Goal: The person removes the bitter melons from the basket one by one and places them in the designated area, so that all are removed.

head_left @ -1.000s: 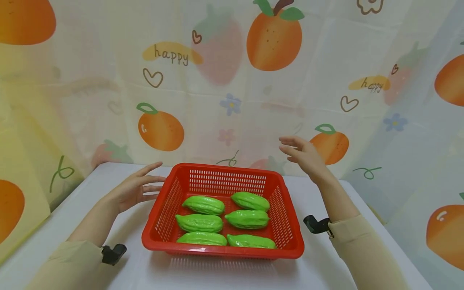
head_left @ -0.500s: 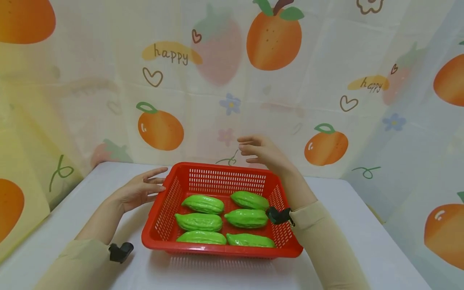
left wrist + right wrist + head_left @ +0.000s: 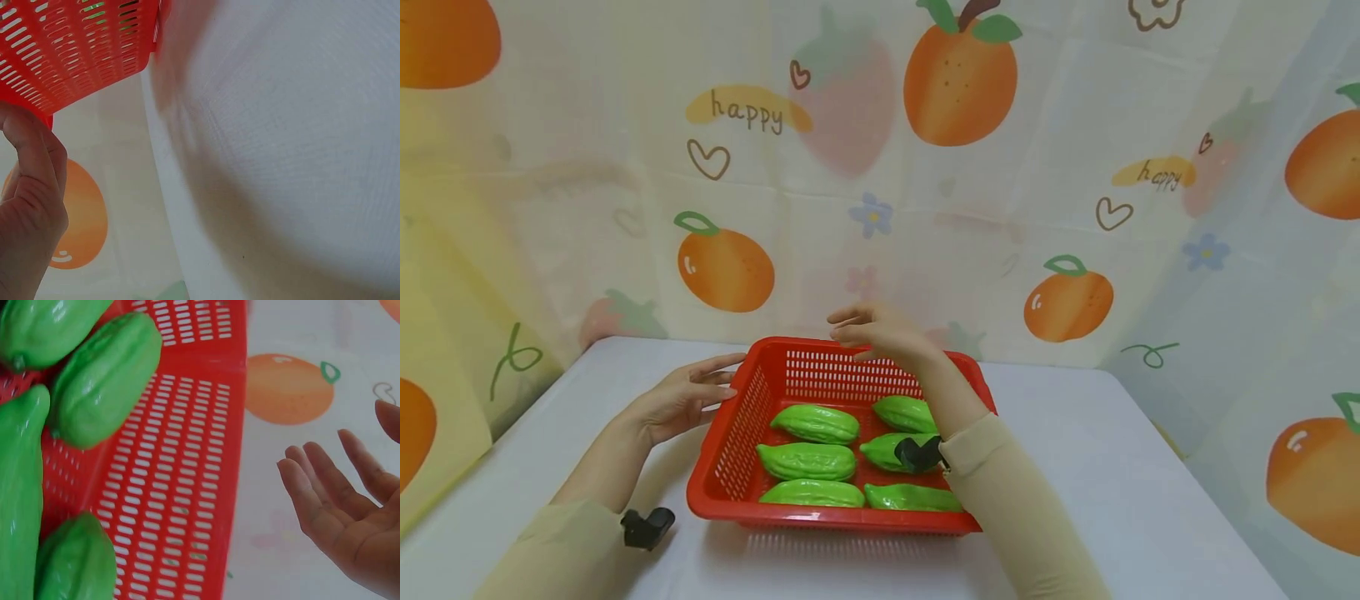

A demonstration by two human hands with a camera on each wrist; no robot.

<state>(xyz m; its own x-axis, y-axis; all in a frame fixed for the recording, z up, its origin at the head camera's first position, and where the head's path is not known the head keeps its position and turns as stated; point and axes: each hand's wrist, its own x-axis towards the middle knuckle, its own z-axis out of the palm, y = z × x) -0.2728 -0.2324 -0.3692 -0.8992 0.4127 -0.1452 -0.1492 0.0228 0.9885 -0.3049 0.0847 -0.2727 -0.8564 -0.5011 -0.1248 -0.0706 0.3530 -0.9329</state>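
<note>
A red slotted plastic basket [image 3: 835,518] stands on the table, with several glossy green ridged gourds [image 3: 806,461] lying inside in two columns. My left hand [image 3: 681,402] is at the basket's left rim, its fingertips touching or very close to it. In the left wrist view, the fingers of the left hand [image 3: 31,181] are slightly bent beside the slotted wall. My right hand [image 3: 887,335] hovers above the basket's far rim with nothing in it. The right wrist view shows that hand [image 3: 356,519] with spread, relaxed fingers, apart from the basket. My right forearm hides part of the right-hand gourds.
A white cloth covers the table [image 3: 1075,467]. Behind it hangs a curtain [image 3: 925,208] printed with oranges, strawberries and hearts. Black wrist devices [image 3: 649,528] sit at both cuffs.
My right hand has swung left from beyond the basket's right side to over its far rim. My left hand has edged right, up to the left rim. The gourds stay put.
</note>
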